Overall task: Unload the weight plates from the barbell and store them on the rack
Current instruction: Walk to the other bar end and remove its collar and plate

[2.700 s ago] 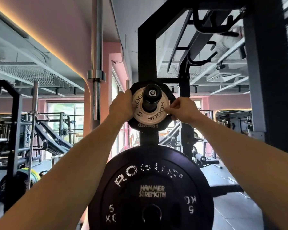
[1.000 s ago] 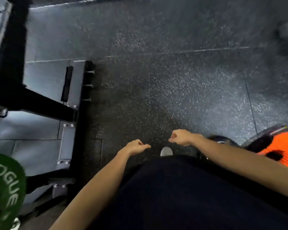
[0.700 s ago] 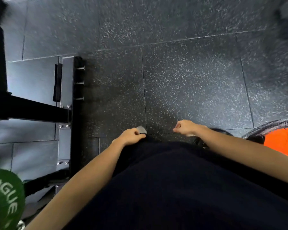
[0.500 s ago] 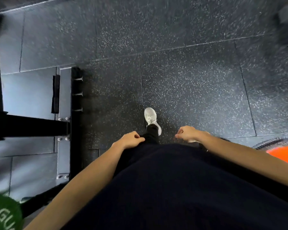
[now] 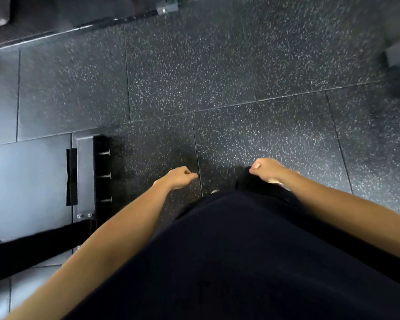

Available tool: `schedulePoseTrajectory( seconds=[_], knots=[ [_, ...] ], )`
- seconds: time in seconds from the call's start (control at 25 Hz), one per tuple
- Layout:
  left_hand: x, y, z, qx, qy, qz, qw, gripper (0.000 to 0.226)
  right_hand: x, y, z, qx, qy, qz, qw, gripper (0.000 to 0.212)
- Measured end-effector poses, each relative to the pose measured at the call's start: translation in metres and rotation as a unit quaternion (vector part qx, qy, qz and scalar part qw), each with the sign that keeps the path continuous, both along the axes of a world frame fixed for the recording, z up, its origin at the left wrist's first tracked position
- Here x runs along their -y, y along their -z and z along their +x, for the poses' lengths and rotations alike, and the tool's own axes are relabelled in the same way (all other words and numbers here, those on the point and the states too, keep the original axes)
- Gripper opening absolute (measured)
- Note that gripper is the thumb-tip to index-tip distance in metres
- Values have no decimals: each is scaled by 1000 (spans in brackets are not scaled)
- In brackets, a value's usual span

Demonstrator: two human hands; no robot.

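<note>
Open speckled floor [image 5: 252,65] ahead — black rack base [image 5: 86,176] with pegs low left, bar [image 5: 116,20] beyond.

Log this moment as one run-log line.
phase: walking between loads | left hand: loosely curled, holding nothing | right hand: loosely curled, holding nothing | plates: none in view | underfoot: speckled rubber floor

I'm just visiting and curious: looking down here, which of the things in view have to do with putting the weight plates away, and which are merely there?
To do with the job:
- left hand, loosely curled, holding nothing
- right hand, loosely curled, holding nothing

Merely there:
- speckled rubber floor
- grey platform with a black frame beam
- person's dark clothing

No plate or barbell is in view.
</note>
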State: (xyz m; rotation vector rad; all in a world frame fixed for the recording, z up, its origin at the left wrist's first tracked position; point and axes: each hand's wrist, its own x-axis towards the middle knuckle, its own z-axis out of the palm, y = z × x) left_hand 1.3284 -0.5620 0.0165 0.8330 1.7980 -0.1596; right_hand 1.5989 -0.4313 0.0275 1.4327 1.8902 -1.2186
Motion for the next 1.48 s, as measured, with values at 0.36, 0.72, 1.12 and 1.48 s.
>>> schedulePoseTrajectory(
  seconds=[0.36, 0.72, 1.12, 1.48],
  knots=[
    [-176, 19, -46, -3, -43, -29, 999, 43, -230, 18, -67, 74, -91, -46, 992, 31],
    [-292, 17, -147, -46, -334, 30, 941, 35, -429, 15, -246, 90, -252, -29, 963, 35],
    [-380, 18, -444, -51, -340, 32, 939, 33, -535, 23, -586, 74, -385, 11, 920, 15],
    [-383, 27, -644, -44, -450, 8, 892, 37, -551, 28, -876, 50, -490, 1, 870, 21]
  ],
)
